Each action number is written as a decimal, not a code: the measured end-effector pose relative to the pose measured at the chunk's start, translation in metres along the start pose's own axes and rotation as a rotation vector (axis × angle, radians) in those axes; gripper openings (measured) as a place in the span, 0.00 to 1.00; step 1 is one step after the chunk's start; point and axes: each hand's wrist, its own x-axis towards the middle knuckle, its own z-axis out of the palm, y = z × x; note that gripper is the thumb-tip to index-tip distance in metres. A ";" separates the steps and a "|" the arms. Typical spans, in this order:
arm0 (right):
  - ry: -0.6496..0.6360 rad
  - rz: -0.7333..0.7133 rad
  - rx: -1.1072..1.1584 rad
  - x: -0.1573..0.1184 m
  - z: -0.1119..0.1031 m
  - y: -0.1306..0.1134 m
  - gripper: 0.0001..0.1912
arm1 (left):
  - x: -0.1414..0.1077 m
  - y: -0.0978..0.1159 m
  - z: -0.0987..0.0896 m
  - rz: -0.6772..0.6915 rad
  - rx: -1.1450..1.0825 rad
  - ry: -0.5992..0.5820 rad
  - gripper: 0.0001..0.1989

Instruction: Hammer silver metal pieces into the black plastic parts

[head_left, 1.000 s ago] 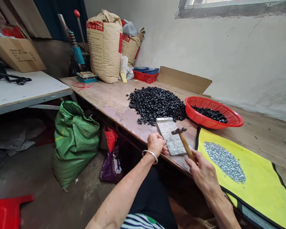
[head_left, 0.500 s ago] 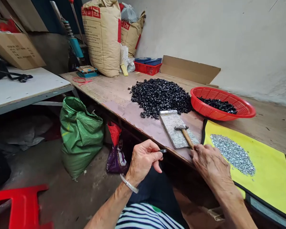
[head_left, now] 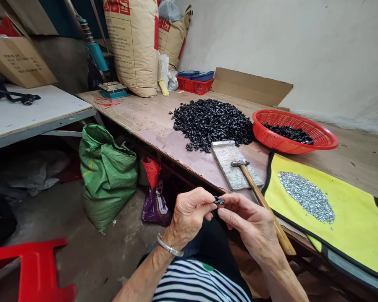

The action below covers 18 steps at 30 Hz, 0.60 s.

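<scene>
Between the fingertips of my left hand point(head_left: 193, 214) is a small black part point(head_left: 219, 201), held in front of the table edge. My right hand point(head_left: 250, 220) has its thumb and fingers at the part's other end. Just beyond, a hammer point(head_left: 255, 188) rests with its head on a grey metal plate point(head_left: 228, 161) and its wooden handle over the table edge. A large pile of black parts point(head_left: 212, 121) lies behind the plate. Small silvery pieces point(head_left: 305, 195) are spread on a yellow cloth point(head_left: 355, 214) at the right.
A red basket point(head_left: 326, 138) with black parts stands at the right rear. Large paper sacks point(head_left: 134, 50) stand at the back. Below the table at left are a green sack point(head_left: 108, 180), a purple bag point(head_left: 156, 205) and a red stool point(head_left: 34, 260).
My right hand has let go of the hammer handle and moved left to the black part in my left hand. The view has tilted slightly down.
</scene>
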 end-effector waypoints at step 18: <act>-0.015 0.145 0.030 0.001 -0.007 -0.005 0.04 | 0.003 -0.008 0.004 -0.159 -0.132 -0.173 0.04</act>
